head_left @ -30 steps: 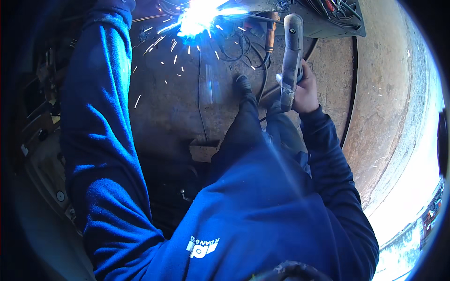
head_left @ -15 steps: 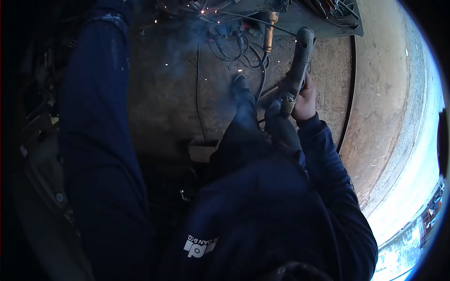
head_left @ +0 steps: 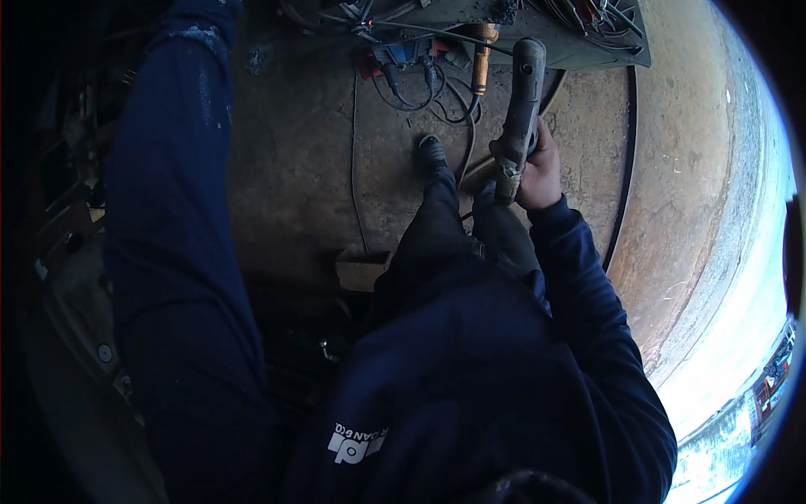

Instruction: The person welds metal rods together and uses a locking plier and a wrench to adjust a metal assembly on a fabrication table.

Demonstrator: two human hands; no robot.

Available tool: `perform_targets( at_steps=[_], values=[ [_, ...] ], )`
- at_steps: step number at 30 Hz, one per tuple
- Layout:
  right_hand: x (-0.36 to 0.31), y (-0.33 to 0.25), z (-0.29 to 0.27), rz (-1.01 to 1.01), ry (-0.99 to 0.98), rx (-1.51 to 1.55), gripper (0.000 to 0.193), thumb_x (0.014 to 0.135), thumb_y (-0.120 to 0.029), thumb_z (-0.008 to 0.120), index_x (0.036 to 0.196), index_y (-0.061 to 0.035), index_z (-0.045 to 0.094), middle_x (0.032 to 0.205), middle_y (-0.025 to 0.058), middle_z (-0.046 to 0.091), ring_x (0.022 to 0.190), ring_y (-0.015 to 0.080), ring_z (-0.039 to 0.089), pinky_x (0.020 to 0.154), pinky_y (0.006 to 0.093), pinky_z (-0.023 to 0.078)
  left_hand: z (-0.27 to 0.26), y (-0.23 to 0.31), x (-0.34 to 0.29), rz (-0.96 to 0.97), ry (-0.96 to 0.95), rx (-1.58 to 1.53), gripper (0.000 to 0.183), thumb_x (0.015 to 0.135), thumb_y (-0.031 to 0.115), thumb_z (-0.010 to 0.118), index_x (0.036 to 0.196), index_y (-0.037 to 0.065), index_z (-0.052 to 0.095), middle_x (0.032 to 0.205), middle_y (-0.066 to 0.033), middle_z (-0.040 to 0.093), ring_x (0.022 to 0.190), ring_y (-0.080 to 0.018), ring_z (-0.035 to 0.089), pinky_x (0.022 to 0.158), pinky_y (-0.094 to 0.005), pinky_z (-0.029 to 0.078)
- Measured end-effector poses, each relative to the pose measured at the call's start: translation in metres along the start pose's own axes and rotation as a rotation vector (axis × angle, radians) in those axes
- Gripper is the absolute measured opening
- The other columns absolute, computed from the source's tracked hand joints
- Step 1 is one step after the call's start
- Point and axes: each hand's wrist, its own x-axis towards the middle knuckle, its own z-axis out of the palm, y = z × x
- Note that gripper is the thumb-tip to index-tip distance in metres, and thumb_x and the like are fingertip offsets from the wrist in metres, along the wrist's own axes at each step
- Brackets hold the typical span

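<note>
My right hand (head_left: 541,172) is closed around a worn grey electrode holder (head_left: 522,105), thick and tubular, with a round hole near its far end. From that end a thin welding rod (head_left: 437,34) runs left, toward a small red glow at the top. The dark blue left sleeve (head_left: 180,168) reaches up the left side and passes the upper edge, so my left hand is out of sight.
A dark worktable (head_left: 579,52) crosses the top, with coiled cables on it. An orange-yellow handle (head_left: 481,67) hangs at its near edge beside a blue-and-red device (head_left: 407,55). Cables trail over the concrete floor (head_left: 302,168). A small box (head_left: 361,270) stands near my legs.
Flying sparks and drifting smoke have gone, leaving a faint red glow. My right hand and the electrode holder have shifted slightly left, and the holder is more upright.
</note>
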Motion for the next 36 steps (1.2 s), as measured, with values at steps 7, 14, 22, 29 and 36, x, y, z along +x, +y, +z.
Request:
perform_targets(
  at_steps=[7,14,22,29,36],
  values=[
    [0.003,0.002,0.002,0.004,-0.011,-0.042,0.041,0.081,-0.003,0.076,0.117,-0.0037,0.056,0.089,-0.0024,0.058,0.080,0.0077,0.056,0.074,0.0260,0.047,0.000,0.002,-0.003,-0.017,-0.007,-0.029,0.068,0.101,0.044,0.054,0.155,0.013,0.027,0.149,-0.0148,0.048,0.136,-0.0333,0.045,0.109,-0.0393,0.039],
    [-0.002,-0.009,-0.002,0.013,-0.023,0.032,0.042,0.082,-0.002,0.075,0.119,-0.0036,0.055,0.088,-0.0028,0.058,0.079,0.0072,0.055,0.073,0.0256,0.047,-0.002,-0.002,0.001,-0.003,-0.068,-0.262,0.068,0.101,0.044,0.052,0.155,0.013,0.025,0.153,-0.0142,0.043,0.138,-0.0314,0.043,0.106,-0.0343,0.041],
    [-0.002,-0.008,0.000,-0.017,0.000,0.017,0.040,0.082,-0.005,0.076,0.117,-0.0037,0.057,0.087,-0.0035,0.057,0.079,0.0059,0.054,0.072,0.0244,0.047,-0.001,0.012,0.002,-0.051,-0.019,-0.019,0.069,0.101,0.044,0.053,0.155,0.011,0.026,0.153,-0.0179,0.040,0.141,-0.0334,0.039,0.111,-0.0378,0.037],
    [0.000,-0.006,0.002,0.041,-0.017,0.119,0.034,0.082,-0.006,0.076,0.112,-0.0047,0.059,0.087,-0.0036,0.058,0.079,0.0057,0.055,0.075,0.0249,0.047,-0.001,0.011,0.002,-0.046,0.005,0.028,0.071,0.099,0.045,0.054,0.155,0.011,0.026,0.154,-0.0188,0.039,0.141,-0.0345,0.038,0.112,-0.0389,0.035],
    [-0.002,-0.001,-0.002,0.079,-0.014,-0.062,0.025,0.084,0.000,0.069,0.106,-0.0024,0.058,0.096,0.0029,0.063,0.086,0.0089,0.060,0.079,0.0267,0.049,-0.001,0.012,0.000,-0.050,0.023,0.057,0.073,0.098,0.047,0.055,0.155,0.011,0.026,0.154,-0.0196,0.038,0.142,-0.0357,0.037,0.114,-0.0401,0.034]
  ],
)
